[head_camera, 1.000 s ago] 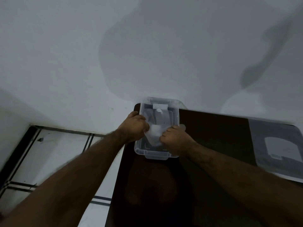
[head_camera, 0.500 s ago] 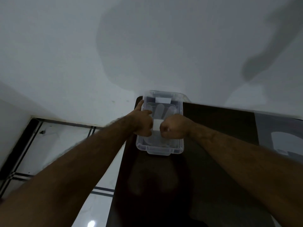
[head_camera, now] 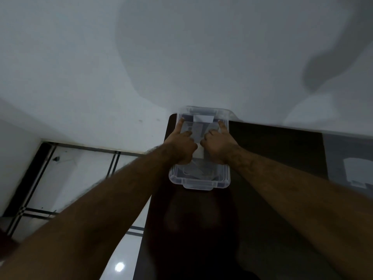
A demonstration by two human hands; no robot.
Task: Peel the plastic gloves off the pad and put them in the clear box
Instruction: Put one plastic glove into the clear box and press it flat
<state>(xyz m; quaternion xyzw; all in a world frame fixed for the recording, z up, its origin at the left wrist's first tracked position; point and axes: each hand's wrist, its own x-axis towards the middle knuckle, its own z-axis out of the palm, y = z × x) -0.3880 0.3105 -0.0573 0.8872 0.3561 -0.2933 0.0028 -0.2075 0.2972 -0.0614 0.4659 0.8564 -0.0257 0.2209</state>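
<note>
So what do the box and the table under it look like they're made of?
The clear box looks like thin moulded plastic, glossy and see-through: the dark table and the pale gloves show through its walls. The table has a very dark, smooth, shiny top, perhaps lacquered wood or laminate; faint reflections show, but no grain is visible.

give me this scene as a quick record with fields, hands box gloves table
left hand: inside the box, index finger stretched to the far left corner, pressing down on the plastic
right hand: inside the box, index finger stretched to the far right corner, pressing down too
box: clear rectangular plastic box, lid off, at the far left corner of the table
gloves: thin translucent plastic gloves lying flat in the box under both hands
table: dark glossy table against a pale wall
grip: cannot tell if either hand pinches the plastic
</note>
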